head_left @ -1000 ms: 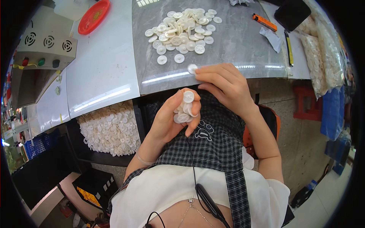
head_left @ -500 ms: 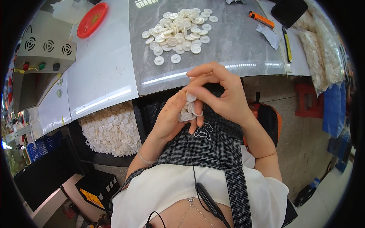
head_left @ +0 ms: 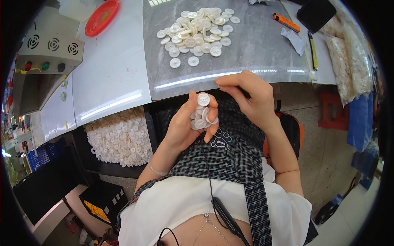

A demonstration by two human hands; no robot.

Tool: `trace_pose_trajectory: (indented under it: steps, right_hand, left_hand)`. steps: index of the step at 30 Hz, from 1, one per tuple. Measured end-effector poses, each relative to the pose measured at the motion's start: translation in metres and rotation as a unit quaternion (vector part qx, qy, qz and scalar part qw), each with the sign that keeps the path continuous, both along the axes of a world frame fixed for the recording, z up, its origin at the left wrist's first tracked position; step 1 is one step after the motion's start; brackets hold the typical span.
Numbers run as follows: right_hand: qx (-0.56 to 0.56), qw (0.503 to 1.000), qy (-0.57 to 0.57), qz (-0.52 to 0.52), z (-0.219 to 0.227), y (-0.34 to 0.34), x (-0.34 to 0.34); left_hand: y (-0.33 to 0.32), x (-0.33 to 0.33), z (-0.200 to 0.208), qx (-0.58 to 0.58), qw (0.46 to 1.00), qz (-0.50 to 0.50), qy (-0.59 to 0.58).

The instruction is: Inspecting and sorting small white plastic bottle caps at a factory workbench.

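My left hand (head_left: pixel 179 124) is closed around several small white plastic gear wheels (head_left: pixel 200 122). One toothed gear wheel (head_left: pixel 203 99) sits face up at the thumb and fingertips, its hub showing. To the right, apart from it, my right hand (head_left: pixel 257 98) has thumb and forefinger pinched together near the table edge. Whatever lies between those fingertips is too small to make out. Beyond both hands, a loose pile of white gear wheels (head_left: pixel 191 42) lies on the grey tabletop (head_left: pixel 254 53).
Below the table edge at left, a black drawer holds a heap of small white parts (head_left: pixel 119 141). A red plate (head_left: pixel 101 17) and a metal machine with buttons (head_left: pixel 49 53) stand at left. An orange marker-like tool (head_left: pixel 286 22), yellow cutter (head_left: pixel 313 51) and plastic bags (head_left: pixel 353 53) lie at right.
My right hand has drawn away from my left, to the right. The gear wheel at my left fingertips is now uncovered and facing up. My left hand has hardly moved.
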State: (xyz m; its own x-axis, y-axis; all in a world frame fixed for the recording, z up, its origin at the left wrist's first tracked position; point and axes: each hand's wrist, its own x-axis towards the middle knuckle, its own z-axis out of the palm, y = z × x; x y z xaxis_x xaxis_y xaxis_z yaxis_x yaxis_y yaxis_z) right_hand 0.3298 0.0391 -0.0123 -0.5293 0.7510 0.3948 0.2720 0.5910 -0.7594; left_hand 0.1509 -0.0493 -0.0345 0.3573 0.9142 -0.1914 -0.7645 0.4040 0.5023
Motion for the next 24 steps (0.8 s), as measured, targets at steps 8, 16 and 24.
trace_pose_trajectory:
  steps: [8,16,24]
  right_hand:
    - [-0.168,0.977,0.131,0.018,0.009,-0.012,-0.014]
    - [-0.294,0.945,0.138,0.043,0.014,-0.012,-0.025]
    - [0.186,0.978,-0.091,0.034,-0.005,0.022,-0.046]
  left_hand:
    - [0.002,0.006,0.008,-0.001,0.995,-0.027,0.096]
    - [0.000,0.002,-0.001,0.042,0.998,-0.018,0.047]
    - [-0.002,-0.004,-0.003,0.024,1.000,-0.001,-0.019]
